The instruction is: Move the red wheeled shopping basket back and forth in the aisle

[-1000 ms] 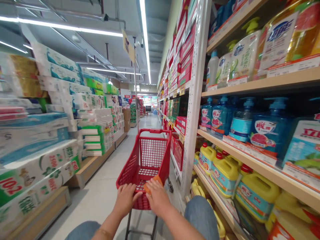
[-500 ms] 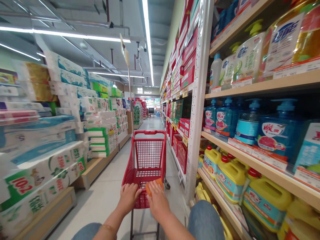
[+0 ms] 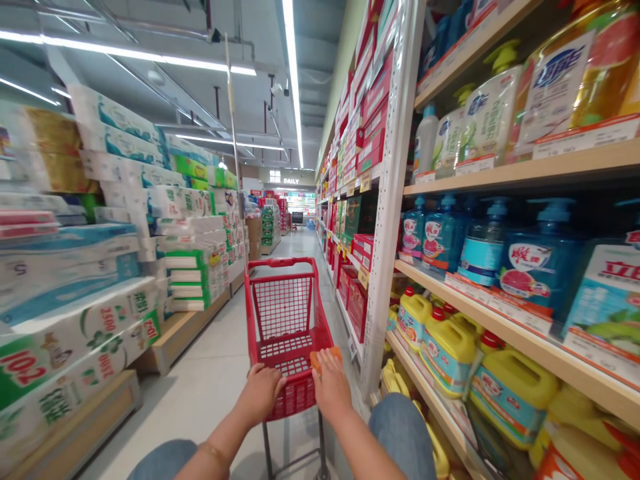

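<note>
In front of me stands a small red shopping cart (image 3: 281,303) with a lattice basket. My left hand (image 3: 264,393) is closed over the left part of its near rim, thumb toward the middle. At the near right corner, my right hand (image 3: 331,383) presses an orange cloth (image 3: 320,361) against the rim, its fingers lying over the cloth. Part of the cloth is hidden under the fingers. Only the lattice floor and walls show inside the basket.
Close on the right, shelves hold yellow detergent jugs (image 3: 447,350) and blue pump bottles (image 3: 533,260). A white perforated post (image 3: 383,220) stands beside the cart. Paper packs (image 3: 75,333) are stacked on low wooden platforms at left. The grey aisle floor (image 3: 205,373) runs ahead.
The cart has turned, its far end swinging left. My right hand and the orange cloth have shifted right along the near rim to the corner. My left hand stays at the rim's left part.
</note>
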Available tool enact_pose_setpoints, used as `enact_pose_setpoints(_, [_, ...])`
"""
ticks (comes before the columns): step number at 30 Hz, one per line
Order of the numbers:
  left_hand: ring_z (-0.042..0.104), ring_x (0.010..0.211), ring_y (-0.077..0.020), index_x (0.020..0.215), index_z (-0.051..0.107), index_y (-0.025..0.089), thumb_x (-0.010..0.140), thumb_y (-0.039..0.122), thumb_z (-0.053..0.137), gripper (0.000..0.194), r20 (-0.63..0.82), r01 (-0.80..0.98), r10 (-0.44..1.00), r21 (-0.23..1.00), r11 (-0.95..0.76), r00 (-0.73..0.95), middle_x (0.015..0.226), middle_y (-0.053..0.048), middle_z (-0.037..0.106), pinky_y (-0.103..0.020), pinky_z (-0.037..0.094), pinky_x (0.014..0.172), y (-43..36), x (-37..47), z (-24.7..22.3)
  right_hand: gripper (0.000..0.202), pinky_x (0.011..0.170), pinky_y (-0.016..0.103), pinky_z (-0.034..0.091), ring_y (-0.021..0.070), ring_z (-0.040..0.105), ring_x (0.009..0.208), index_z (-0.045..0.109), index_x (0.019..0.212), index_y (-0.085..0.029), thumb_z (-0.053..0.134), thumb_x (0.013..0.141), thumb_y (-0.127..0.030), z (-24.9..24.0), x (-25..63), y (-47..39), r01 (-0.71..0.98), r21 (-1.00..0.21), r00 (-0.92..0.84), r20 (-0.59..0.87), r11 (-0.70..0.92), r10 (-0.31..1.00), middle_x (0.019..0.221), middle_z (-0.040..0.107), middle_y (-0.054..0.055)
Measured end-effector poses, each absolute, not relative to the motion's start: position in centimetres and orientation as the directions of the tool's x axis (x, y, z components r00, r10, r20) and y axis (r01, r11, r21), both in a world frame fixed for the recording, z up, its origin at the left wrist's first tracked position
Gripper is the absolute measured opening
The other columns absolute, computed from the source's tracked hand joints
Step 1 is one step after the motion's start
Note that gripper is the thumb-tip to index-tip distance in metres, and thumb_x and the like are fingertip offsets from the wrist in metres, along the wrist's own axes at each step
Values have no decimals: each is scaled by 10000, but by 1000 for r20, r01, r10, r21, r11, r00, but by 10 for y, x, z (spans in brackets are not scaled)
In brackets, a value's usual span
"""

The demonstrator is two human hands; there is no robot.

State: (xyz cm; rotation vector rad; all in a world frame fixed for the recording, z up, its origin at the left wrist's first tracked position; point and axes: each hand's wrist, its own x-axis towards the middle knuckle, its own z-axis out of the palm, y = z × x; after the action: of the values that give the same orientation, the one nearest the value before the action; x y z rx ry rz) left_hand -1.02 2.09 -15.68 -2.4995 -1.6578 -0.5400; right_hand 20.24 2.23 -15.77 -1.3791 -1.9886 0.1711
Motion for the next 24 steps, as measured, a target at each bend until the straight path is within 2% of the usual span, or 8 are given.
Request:
enact_pose_setpoints(6, [574, 817, -178, 835, 581, 201, 984, 371, 279, 377, 287, 851, 831, 86, -519, 477, 851, -26, 662, -364, 356, 837, 15, -9, -150, 457, 1135, 425, 297, 216, 375, 1355, 491, 1370, -147, 396, 948, -298, -162, 202, 17, 710, -451, -316, 482, 541, 817, 1421, 475, 78])
enact_pose_setpoints(9, [555, 850, -181, 807, 584, 206, 965, 423, 343, 360, 293, 832, 802, 39, -554, 520, 841, -23, 652, -375, 340, 897, 15, -19, -146, 458, 1133, 422, 302, 208, 392, 1344, 486, 1372, -145, 362, 965, -315, -163, 222, 25, 723, -456, -279, 494, 518, 824, 1412, 485, 84])
enact_pose_setpoints(13, [530, 875, -189, 806, 597, 208, 966, 392, 355, 344, 340, 860, 811, 13, -510, 476, 830, -24, 646, -418, 291, 974, 16, -14, -150, 465, 1134, 440, 298, 228, 374, 1355, 487, 1366, -105, 359, 960, -291, -162, 228, 32, 767, -469, -190, 486, 438, 853, 1422, 465, 116])
enact_pose_setpoints(18, [517, 859, -195, 795, 601, 198, 966, 365, 362, 338, 366, 871, 812, 7, -491, 455, 819, -36, 643, -423, 294, 954, 11, 9, -155, 459, 1134, 451, 299, 237, 383, 1350, 494, 1362, -109, 378, 954, -287, -165, 203, 16, 750, -452, -255, 475, 482, 842, 1412, 481, 108])
enact_pose_setpoints(21, [516, 821, -179, 803, 593, 199, 969, 407, 346, 363, 331, 818, 774, 13, -575, 539, 817, -29, 637, -386, 319, 901, 10, 7, -146, 452, 1135, 434, 304, 211, 382, 1351, 490, 1369, -154, 382, 966, -328, -170, 209, 13, 696, -453, -320, 500, 558, 805, 1415, 484, 76])
enact_pose_setpoints(24, [509, 809, -163, 774, 581, 203, 962, 476, 334, 414, 287, 755, 727, 20, -656, 624, 805, -12, 616, -356, 326, 881, 16, -4, -136, 466, 1139, 437, 296, 208, 363, 1362, 479, 1377, -150, 362, 976, -358, -173, 232, 25, 700, -477, -270, 513, 532, 815, 1428, 465, 81])
